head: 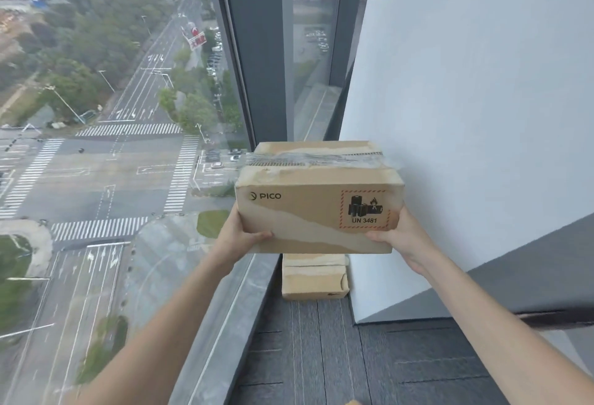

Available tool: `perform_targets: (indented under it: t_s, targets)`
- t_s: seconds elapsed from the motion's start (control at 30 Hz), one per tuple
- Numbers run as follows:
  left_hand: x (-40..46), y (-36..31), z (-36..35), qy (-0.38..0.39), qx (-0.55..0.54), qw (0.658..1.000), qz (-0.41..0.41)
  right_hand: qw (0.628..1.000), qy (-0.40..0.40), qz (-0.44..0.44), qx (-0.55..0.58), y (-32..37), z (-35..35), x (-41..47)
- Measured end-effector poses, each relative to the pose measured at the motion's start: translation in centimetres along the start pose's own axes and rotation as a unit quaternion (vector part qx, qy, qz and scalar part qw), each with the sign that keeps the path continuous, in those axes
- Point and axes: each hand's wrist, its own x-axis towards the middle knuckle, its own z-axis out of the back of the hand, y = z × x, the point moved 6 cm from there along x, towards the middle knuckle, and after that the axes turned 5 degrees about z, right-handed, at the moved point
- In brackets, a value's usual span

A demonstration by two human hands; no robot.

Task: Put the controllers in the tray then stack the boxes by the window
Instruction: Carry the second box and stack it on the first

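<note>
Cardboard fills the grip: the left hand and right hand clamp the lower corners of the box, thumbs on the near face, holding it level in the air with its long axis running left to right. Straight below and a little beyond it, a second box lies on the carpet, tucked between the window and the wall. Both hands look equally near, so the coming move is probably a plain lowering.
</note>
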Motion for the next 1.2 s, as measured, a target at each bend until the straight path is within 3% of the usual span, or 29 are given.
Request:
perform_targets:
  t_s: [0.4,0.57,0.8,1.0,1.2]
  targets:
    - [15.0,22.3,-9.5,-0.014,0.043,0.997,0.055,0.99,-0.023,-0.142,0.006,-27.9,-4.4,13.6]
    - [21.1,31.5,-13.0,-0.005,0.063,0.997,0.045,0.99,-0.05,-0.129,0.021,-38.1,-5.9,18.0]
    - [25.6,40.5,-16.6,-0.01,0.071,0.997,0.015,0.994,-0.027,-0.103,-0.007,-47.3,-7.3,21.3]
    - [27.0,46.7,-18.2,-0.063,0.075,0.995,0.025,0.993,-0.07,-0.091,-0.015,-52.1,-8.8,22.7]
    - [27.9,52.0,-20.3,-0.079,0.089,0.992,0.051,0.992,-0.059,-0.09,-0.061,-58.3,-9.5,23.2]
